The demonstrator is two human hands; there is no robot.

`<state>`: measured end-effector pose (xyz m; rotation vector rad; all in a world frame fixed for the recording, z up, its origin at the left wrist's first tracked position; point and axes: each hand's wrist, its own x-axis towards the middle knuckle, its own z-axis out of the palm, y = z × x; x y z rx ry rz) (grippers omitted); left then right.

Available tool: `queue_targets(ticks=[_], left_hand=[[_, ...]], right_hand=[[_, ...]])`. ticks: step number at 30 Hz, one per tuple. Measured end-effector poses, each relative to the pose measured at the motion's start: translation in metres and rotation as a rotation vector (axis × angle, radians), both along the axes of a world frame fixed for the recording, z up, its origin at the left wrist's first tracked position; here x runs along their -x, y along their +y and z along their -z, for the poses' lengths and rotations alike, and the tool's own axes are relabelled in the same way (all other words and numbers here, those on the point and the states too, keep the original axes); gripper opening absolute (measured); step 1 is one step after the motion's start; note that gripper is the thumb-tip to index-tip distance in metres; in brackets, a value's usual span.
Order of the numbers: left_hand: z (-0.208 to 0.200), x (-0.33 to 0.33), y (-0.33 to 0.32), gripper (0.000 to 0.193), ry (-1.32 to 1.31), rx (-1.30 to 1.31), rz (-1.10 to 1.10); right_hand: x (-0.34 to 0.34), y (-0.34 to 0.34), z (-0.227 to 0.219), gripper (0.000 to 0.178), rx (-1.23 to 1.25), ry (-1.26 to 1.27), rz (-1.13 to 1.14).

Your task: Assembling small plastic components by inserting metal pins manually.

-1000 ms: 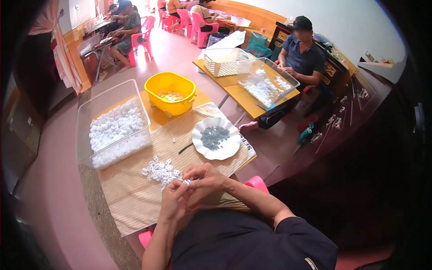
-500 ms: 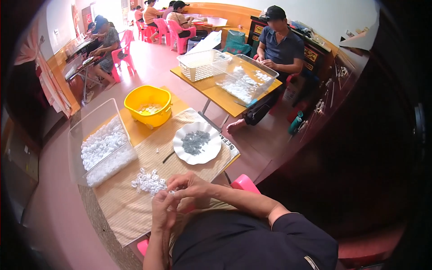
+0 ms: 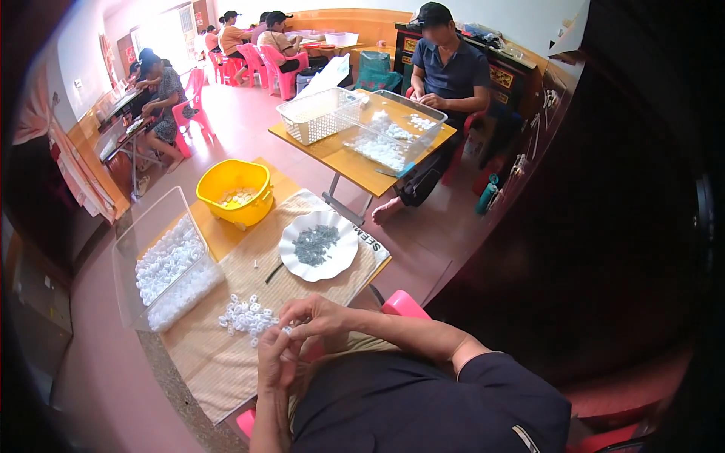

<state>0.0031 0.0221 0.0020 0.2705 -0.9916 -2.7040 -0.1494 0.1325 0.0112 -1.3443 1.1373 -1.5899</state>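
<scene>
My left hand (image 3: 273, 353) and my right hand (image 3: 316, 317) meet at the near edge of the cloth-covered table (image 3: 219, 370). Their fingertips pinch a small white plastic piece (image 3: 287, 330) between them, mostly covered by the fingers. Just left of my hands lies a loose heap of small white plastic pieces with holes (image 3: 248, 317). Beyond my right hand sits a white scalloped plate (image 3: 343, 258) bearing a pile of small grey, translucent bits (image 3: 314, 244). A short black stick (image 3: 273, 272) and one tiny white part (image 3: 256, 263) lie on the cloth nearby.
A clear bin (image 3: 198, 215) of white parts stands at the left, in two sections. Behind it is a yellow tub (image 3: 226, 181) with pale pieces inside. Across from me a person (image 3: 445, 68) sits at another table (image 3: 332, 162) with a basket (image 3: 306, 128) and a clear tray. Several others sit farther back.
The view has shifted slightly, so the tables and containers appear a little farther left. Both hands stay together with their fingertips on the small white piece.
</scene>
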Motion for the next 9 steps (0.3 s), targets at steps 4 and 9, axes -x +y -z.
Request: queue_targets(ticks=[4,9], left_hand=[[-0.0083,0.0016,0.0036,0.012,-0.028,-0.008,-0.034],[-0.0037,0.0014,0.0000,0.012,-0.017,-0.009,-0.010]], right_hand=[[0.0012,0.0001,-0.0012,0.024,-0.076,0.044,0.006],[0.0020,-0.0014,0.0026,0.026,-0.091,0.005,-0.027]])
